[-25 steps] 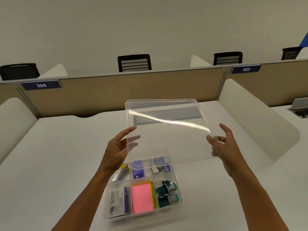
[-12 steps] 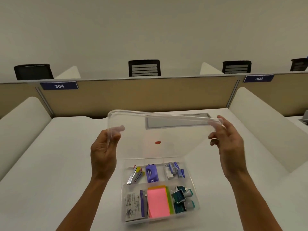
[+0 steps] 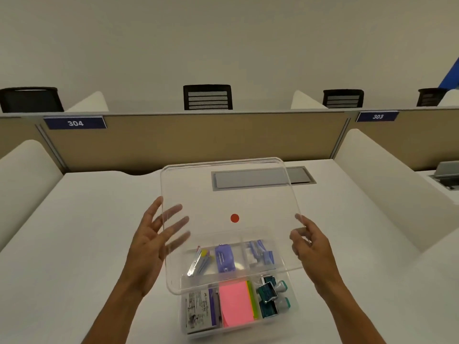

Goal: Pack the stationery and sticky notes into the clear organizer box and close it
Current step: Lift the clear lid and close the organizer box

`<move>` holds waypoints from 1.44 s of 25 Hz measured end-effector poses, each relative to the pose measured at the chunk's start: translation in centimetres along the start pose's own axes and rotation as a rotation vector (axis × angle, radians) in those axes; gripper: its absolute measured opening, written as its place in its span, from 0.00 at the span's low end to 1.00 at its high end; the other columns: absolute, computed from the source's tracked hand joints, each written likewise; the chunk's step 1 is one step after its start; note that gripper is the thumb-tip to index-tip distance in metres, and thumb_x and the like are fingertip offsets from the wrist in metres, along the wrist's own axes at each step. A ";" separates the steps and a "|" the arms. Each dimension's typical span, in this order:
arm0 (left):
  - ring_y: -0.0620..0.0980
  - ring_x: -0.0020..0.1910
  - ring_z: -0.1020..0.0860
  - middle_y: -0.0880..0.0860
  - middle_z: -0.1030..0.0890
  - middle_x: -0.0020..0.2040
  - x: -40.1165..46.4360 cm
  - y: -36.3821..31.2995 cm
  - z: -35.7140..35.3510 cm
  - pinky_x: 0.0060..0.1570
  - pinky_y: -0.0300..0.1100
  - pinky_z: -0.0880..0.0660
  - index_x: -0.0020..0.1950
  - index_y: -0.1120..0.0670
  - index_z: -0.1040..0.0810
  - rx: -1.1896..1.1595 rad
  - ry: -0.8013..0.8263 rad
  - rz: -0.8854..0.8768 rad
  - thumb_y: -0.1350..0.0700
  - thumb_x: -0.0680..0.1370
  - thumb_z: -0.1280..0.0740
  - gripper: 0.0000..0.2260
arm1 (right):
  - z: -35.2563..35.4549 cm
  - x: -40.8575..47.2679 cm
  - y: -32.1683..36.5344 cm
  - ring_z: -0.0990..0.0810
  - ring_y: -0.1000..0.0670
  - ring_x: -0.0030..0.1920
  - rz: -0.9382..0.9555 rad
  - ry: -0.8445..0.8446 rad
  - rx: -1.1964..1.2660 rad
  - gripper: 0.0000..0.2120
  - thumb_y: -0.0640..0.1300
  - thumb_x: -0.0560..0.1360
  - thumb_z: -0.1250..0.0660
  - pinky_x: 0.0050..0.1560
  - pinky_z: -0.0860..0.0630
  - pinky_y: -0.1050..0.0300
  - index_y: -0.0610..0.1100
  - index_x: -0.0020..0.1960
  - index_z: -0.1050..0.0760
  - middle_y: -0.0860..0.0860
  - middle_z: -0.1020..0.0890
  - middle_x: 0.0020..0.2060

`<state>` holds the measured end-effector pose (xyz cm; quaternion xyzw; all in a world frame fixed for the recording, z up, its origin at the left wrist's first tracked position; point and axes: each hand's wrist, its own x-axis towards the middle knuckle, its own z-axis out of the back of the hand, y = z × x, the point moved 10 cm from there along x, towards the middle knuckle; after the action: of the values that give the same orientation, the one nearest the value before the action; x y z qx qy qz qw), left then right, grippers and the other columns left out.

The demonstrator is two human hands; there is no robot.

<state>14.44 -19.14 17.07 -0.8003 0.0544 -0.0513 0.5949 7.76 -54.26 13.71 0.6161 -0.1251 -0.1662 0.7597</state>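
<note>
One clear lid (image 3: 231, 194) is held in the air above one clear organizer box (image 3: 290, 284), which sits on the white surface (image 3: 74, 244) near the viewer. The lid's near edge overlaps the box's far row; it is not seated.

Contents counted: three far compartments hold one metal stapler (image 3: 197, 263), one purple item (image 3: 224, 258) and a cluster of small blue-and-white pieces (image 3: 260, 252) whose number cannot be made out through the lid. The near row holds one printed packet (image 3: 200, 309), one stack of sticky notes (image 3: 236, 304), pink on top with yellow and green edges to the right, and two teal binder clips (image 3: 269, 300). One red dot (image 3: 234, 218) shows through the lid.

The left hand (image 3: 151, 247) has its fingers spread and straight, lying behind the lid's left edge and seen through the plastic. The right hand (image 3: 310, 247) pinches the lid's right edge with curled fingers. Both forearms are cut off at the bottom of the view.

Beyond: two numbered plates, 304 (image 3: 75, 123) and 303 (image 3: 377, 116), and four dark chairs (image 3: 207, 97) past the divider.
</note>
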 end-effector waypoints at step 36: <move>0.51 0.59 0.24 0.52 0.29 0.68 -4.7 19.3 6.1 0.50 0.46 0.22 0.74 0.47 0.37 0.713 -0.317 0.272 0.47 0.82 0.43 0.20 | -2.6 -3.0 -16.3 0.24 0.46 0.62 -0.144 -0.002 -0.569 0.24 0.57 0.79 0.40 0.59 0.23 0.51 0.46 0.70 0.34 0.47 0.28 0.65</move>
<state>10.16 -18.17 -3.23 -0.5278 0.0461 0.1359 0.8372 4.48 -53.72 -2.75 0.3855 -0.0301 -0.2487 0.8881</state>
